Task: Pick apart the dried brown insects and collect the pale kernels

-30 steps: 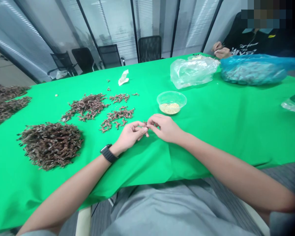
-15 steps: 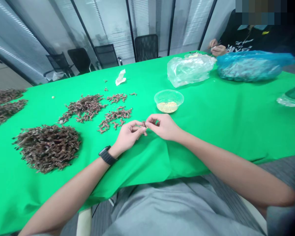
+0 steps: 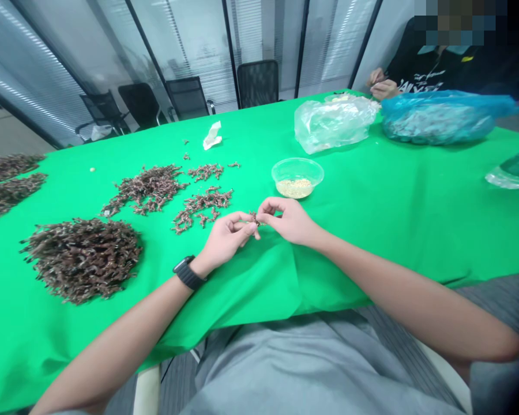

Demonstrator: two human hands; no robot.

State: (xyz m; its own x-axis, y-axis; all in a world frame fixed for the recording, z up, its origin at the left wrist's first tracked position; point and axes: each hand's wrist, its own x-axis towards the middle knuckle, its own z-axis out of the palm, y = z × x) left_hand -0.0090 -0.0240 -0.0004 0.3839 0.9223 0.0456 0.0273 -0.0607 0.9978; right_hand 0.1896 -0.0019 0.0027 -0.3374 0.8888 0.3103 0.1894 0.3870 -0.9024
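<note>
Between the fingertips of my left hand (image 3: 230, 235) is a small brown dried sprig (image 3: 254, 218), knobbly and twig-like. My right hand (image 3: 286, 221) meets it from the other side, thumb and forefinger pinched together at the sprig's edge. What exactly the right fingertips grip is too small to make out. Just beyond my hands stands a clear plastic bowl (image 3: 297, 167) with pale yellowish seed-like grains (image 3: 294, 188) in its bottom. Left of my hands lie loose sprigs (image 3: 207, 202) of the same kind, and a big dense heap (image 3: 86, 259) of them lies nearer my left forearm.
A green cloth (image 3: 398, 213) covers the table. Further sprig piles (image 3: 151, 190) lie left. At the back are crumpled white tissue (image 3: 212, 136), a clear plastic bag (image 3: 333, 124) and a full blue bag (image 3: 441, 118). A bottle (image 3: 512, 173) lies right. Another person's hands (image 3: 383, 86) work at the far corner.
My right hand has shifted very slightly at the sprig, its fingers lifting a little. The left hand stays almost still. The bowl and piles are unchanged.
</note>
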